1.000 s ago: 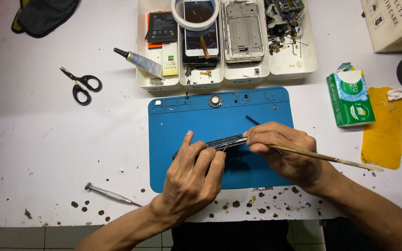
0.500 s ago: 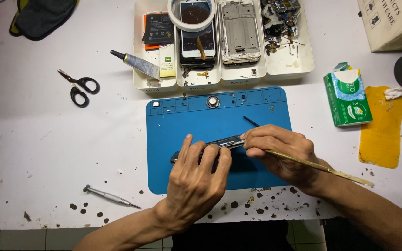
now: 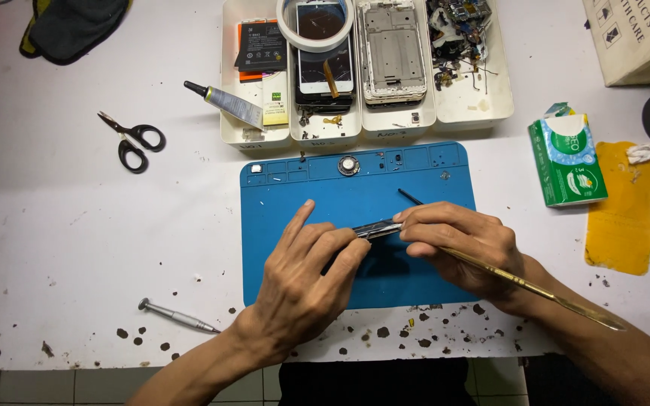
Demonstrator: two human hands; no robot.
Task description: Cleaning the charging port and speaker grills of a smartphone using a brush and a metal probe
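Note:
Over the blue work mat (image 3: 325, 188), both of my hands grip a thin, dark phone part (image 3: 378, 228) held edge-up. My left hand (image 3: 306, 282) grips its left end, fingers curled along it. My right hand (image 3: 457, 244) pinches its right end and also holds a long thin brush (image 3: 536, 287); the brush's dark tip (image 3: 408, 197) pokes out above my fingers and its wooden handle trails to the lower right. Most of the part is hidden by my fingers.
White trays (image 3: 483, 113) at the back hold phone frames, a screen, a battery, a tape roll and small parts. Black scissors (image 3: 133, 141), a glue tube (image 3: 227, 104), a screwdriver (image 3: 178, 316), a green tissue pack (image 3: 566, 159), a yellow cloth (image 3: 622, 207) and a cardboard box (image 3: 637, 37) lie around.
My hands stay on the part over the mat; my left index finger has stretched out a little and the view has shifted slightly.

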